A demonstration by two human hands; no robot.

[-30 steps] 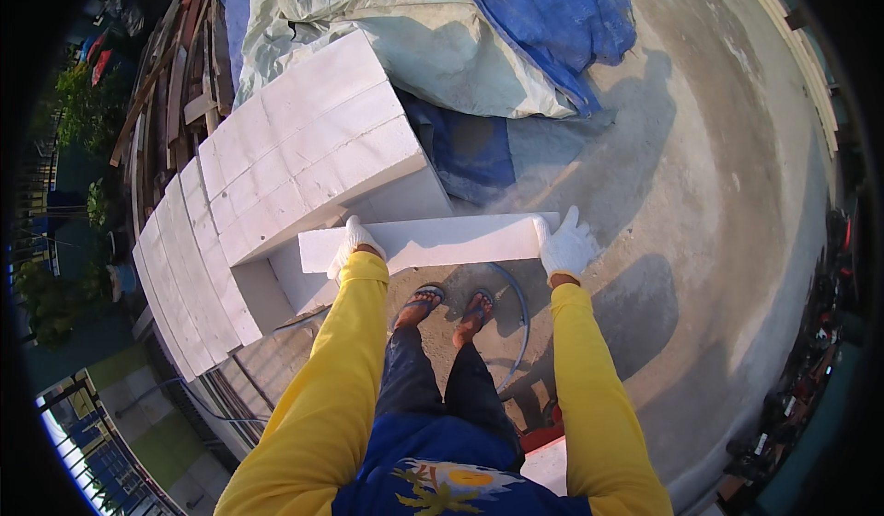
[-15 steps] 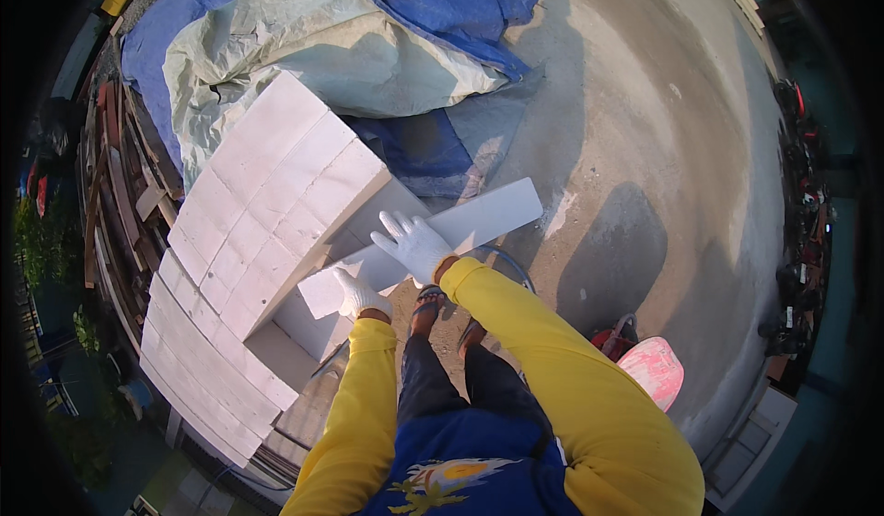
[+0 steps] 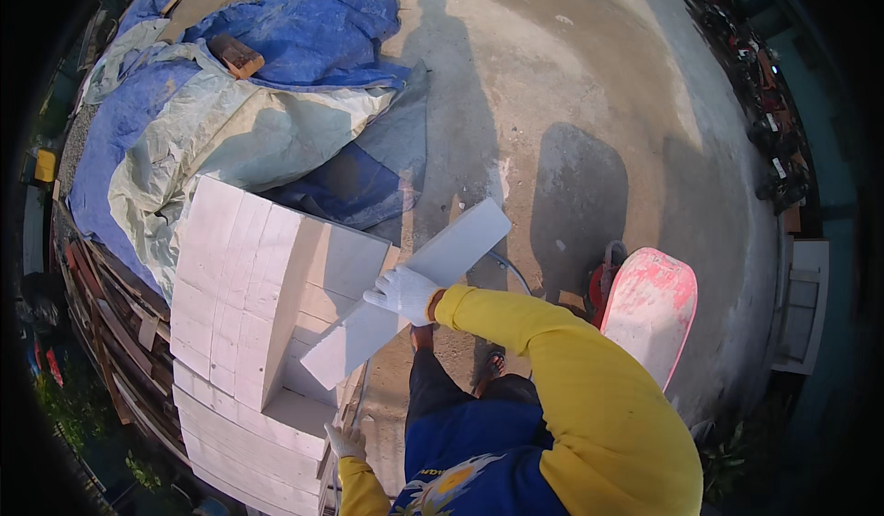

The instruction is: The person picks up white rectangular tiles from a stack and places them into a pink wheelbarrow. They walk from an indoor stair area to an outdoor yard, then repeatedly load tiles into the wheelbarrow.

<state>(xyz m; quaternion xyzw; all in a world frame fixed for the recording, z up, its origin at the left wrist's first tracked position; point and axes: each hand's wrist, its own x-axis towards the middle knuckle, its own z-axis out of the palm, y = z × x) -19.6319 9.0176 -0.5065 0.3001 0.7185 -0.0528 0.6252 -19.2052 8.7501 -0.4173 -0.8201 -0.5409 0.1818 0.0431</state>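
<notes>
Spanning the concrete floor [image 3: 571, 102]: stack of white blocks [image 3: 249, 277]; one long white block [image 3: 414, 286] angled above it, gloved right hand [image 3: 402, 293] gripping its middle; gloved left hand [image 3: 347, 440] apparently open, touching the stack's edge.

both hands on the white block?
No: only the right hand grips the white block; the left hand is down by the stack.

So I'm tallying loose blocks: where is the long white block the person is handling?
In the head view it sits mid-frame: the long white block lies slanted under the right hand, its lower end by the white block stack.
</notes>
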